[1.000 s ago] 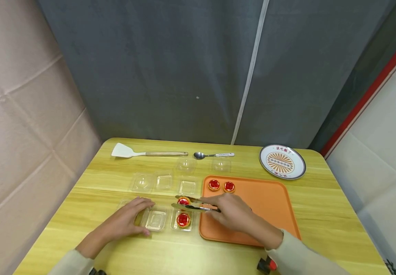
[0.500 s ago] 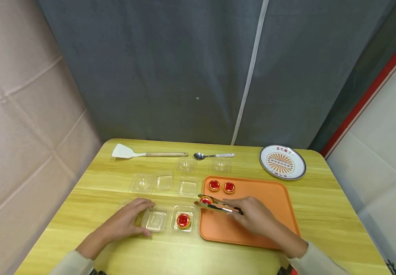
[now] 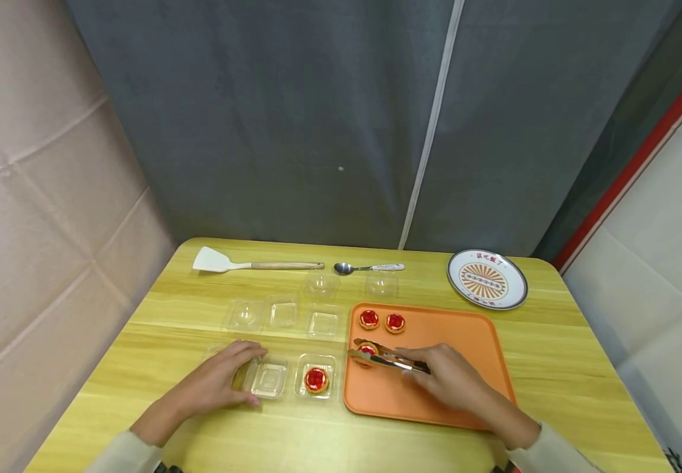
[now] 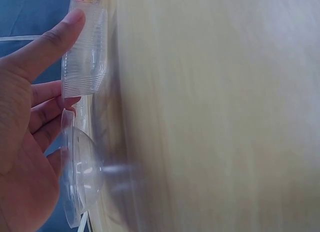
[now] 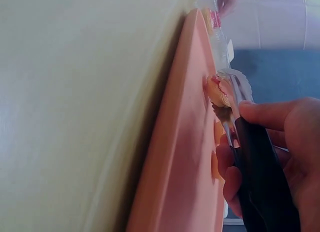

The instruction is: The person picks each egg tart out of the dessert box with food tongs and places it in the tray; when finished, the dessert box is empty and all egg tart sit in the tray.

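Observation:
My right hand (image 3: 444,374) grips black-handled metal tongs (image 5: 262,172). The tongs' tips hold a red-topped tart (image 5: 218,91) over the left part of the orange tray (image 3: 435,401). Two more tarts, one of them this tart (image 3: 395,322), sit at the tray's back left. My left hand (image 3: 217,381) holds a hinged clear plastic box (image 4: 85,62) at its left side, thumb and fingers at its edges. The box's domed lid (image 4: 86,169) lies folded out beside the palm, mostly hidden under the hand in the head view. Right of this box, an open clear box (image 3: 316,361) contains one tart (image 3: 316,380).
Further back lie more clear boxes, including a base (image 3: 323,323) and a domed lid (image 3: 246,316). Along the far edge are a white spatula (image 3: 213,261), a spoon (image 3: 343,268) and a patterned plate (image 3: 515,286). A grey curtain (image 3: 294,131) hangs behind the table.
The right hand has moved right with the tongs and the tart, from above the clear boxes to over the orange tray. My left hand has stayed at its box.

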A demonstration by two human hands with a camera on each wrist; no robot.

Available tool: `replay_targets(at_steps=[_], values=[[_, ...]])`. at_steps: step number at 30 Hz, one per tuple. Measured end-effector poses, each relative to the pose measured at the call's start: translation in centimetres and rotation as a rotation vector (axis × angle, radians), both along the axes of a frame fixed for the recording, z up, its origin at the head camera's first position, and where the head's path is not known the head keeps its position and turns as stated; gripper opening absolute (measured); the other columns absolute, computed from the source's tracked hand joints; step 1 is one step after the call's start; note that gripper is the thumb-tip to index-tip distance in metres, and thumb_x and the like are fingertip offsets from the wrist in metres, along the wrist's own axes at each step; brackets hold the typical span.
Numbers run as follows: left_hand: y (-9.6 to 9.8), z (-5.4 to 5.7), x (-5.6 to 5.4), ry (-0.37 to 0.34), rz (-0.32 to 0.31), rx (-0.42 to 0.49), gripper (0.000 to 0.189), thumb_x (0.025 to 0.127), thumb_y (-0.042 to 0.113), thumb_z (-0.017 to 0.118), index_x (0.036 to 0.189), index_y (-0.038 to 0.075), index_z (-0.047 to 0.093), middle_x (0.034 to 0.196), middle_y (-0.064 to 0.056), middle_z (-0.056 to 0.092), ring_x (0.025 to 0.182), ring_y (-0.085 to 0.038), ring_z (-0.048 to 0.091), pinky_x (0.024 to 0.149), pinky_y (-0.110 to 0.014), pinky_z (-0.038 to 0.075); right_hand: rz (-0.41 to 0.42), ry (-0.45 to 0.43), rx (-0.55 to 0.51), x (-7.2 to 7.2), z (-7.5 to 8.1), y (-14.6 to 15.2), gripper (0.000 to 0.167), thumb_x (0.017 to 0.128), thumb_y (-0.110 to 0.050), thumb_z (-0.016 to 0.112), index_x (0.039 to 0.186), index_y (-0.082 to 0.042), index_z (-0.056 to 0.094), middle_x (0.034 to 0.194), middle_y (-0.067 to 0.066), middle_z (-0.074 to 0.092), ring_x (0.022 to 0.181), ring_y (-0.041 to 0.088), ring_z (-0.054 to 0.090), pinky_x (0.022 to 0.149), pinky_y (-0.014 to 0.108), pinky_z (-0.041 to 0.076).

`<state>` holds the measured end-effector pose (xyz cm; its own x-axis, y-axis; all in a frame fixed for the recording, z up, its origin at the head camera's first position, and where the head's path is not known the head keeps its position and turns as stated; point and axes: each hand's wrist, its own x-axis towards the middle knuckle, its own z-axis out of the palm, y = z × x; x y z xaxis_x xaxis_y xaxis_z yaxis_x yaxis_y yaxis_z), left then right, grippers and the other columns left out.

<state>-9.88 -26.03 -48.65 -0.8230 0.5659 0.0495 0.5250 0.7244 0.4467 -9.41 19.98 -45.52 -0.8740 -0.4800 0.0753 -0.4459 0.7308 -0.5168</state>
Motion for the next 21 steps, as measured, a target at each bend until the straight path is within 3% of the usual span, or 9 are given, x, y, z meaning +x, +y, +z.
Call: replay_targets(at_steps=[4,10,16,19,21], values=[[0.1,0.2,0.1,-0.002,0.003,-0.006,0.09,0.077,0.067,0.077,0.145,0.013,0.056,0.145,-0.005,0.054,0.131,-0.034,0.056,0.104,-0.058,0.051,0.003,-0.019,-0.028,-0.2,-0.2,0.3,0.038,0.093,-0.021,0.078,0.13,-0.015,0.074,0.111,0.0,0.077,0.064,0.002,0.042,0.054,0.021,0.035],[0.1,0.2,0.2,0.013,0.001,-0.008,0.089,0.078,0.066,0.078,0.145,0.013,0.056,0.145,-0.004,0.054,0.13,-0.033,0.056,0.103,-0.058,0.051,-0.005,-0.053,-0.024,-0.6,-0.2,0.7,0.04,0.093,-0.023,0.078,0.132,-0.014,0.072,0.095,-0.004,0.074,0.058,0.001,0.036,0.051,0.021,0.032],[0.1,0.2,0.1,0.051,-0.005,-0.001,0.088,0.076,0.062,0.082,0.144,0.012,0.057,0.144,-0.003,0.055,0.129,-0.031,0.057,0.102,-0.056,0.053,-0.001,-0.062,-0.022,-0.7,-0.1,0.9,0.041,0.094,-0.024,0.078,0.133,-0.015,0.071,0.112,0.002,0.076,0.065,0.003,0.045,0.056,0.022,0.037],[0.1,0.2,0.1,0.065,-0.009,0.004,0.089,0.075,0.061,0.083,0.145,0.012,0.057,0.144,-0.003,0.055,0.129,-0.031,0.057,0.102,-0.055,0.053,-0.001,-0.067,-0.023,-0.7,0.1,1.0,0.042,0.094,-0.024,0.078,0.135,-0.016,0.07,0.091,-0.005,0.074,0.061,0.002,0.041,0.054,0.021,0.034],[0.1,0.3,0.1,0.066,-0.01,-0.003,0.09,0.075,0.062,0.083,0.145,0.011,0.056,0.145,-0.004,0.054,0.13,-0.031,0.056,0.103,-0.055,0.053,-0.007,-0.072,-0.021,-0.8,0.3,1.1,0.043,0.094,-0.024,0.078,0.136,-0.017,0.07,0.072,-0.011,0.061,0.057,0.001,0.035,0.051,0.021,0.03]])
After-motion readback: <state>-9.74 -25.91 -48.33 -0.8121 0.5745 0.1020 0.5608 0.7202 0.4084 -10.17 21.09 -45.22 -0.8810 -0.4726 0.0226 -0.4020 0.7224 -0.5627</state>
